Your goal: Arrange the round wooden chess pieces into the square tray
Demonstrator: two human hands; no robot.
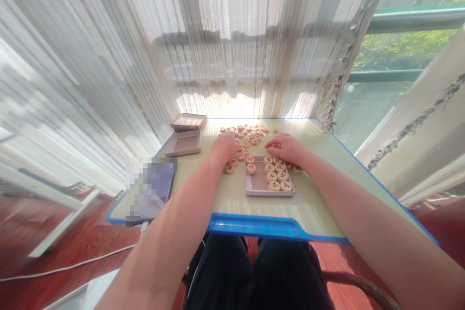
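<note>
Sunlit room, low table (203,203) with a blue edge; seated person, both forearms reaching across it. Shallow open box (258,185) set on the near half, between the arms. Inside, eight dark-lettered discs (270,168) stand in two columns of four along the right wall; two red-lettered discs (251,168) line up at the far left corner, one nearer than the other. Rest of the box floor bare, mostly near left. Beyond the box, loose discs (246,140) spread in a heap toward the far edge, red lettering on many of the nearer ones; a few more lie just beside the box on either side. Left hand (225,146) is low over the left flank of the heap, back of the hand upward; fingertips hidden, so cannot tell whether they are apart or clamped on a disc. Right hand (287,148) hovers or rests just past the box's far right corner, fingers bent, a disc showing at or under them; cannot tell if it is gripped. Step in hand, as I judge it: picking discs from the heap and ranking them by colour in the box. Next move would call for a red disc, face up, laid below the two at left without nudging the dark columns. Two more shallow boxes, an upper one (189,120) and a nearer one (183,143), sit at far left.
</note>
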